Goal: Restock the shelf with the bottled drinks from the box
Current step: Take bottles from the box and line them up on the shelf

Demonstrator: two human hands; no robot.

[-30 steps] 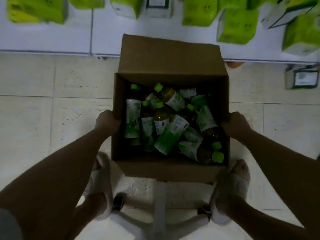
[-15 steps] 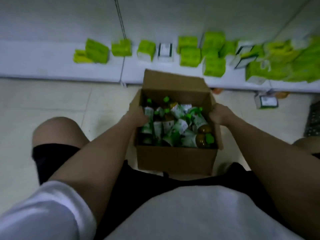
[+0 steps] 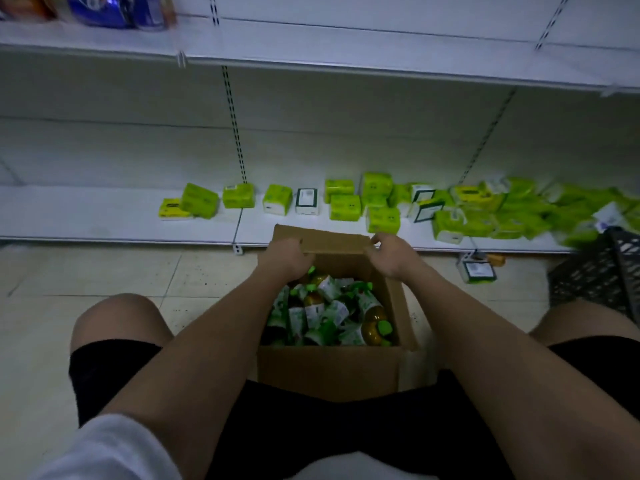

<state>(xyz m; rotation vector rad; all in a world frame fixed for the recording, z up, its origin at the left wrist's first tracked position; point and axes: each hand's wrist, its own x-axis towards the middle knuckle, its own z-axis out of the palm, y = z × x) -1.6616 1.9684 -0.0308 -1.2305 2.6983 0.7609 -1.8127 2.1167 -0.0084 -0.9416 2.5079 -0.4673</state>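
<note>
An open cardboard box (image 3: 332, 372) stands on the floor between my knees. Several bottled drinks (image 3: 329, 311) with green caps and green-white labels lie jumbled inside it. My left hand (image 3: 285, 256) grips the left end of the box's far flap (image 3: 334, 241). My right hand (image 3: 389, 256) grips the right end of the same flap. The white bottom shelf (image 3: 104, 220) runs across just beyond the box, and a second white shelf (image 3: 346, 50) hangs above it.
Several green tissue packs (image 3: 377, 202) lie scattered on the bottom shelf from the middle to the right. One pack (image 3: 476, 270) lies on the tiled floor at the right. A dark plastic crate (image 3: 602, 271) stands at the right edge. Blue packages (image 3: 117, 10) sit on the upper shelf's left.
My view has lifted from straight down onto the box towards the shelves. Both hands have moved from the box's side walls to its far flap.
</note>
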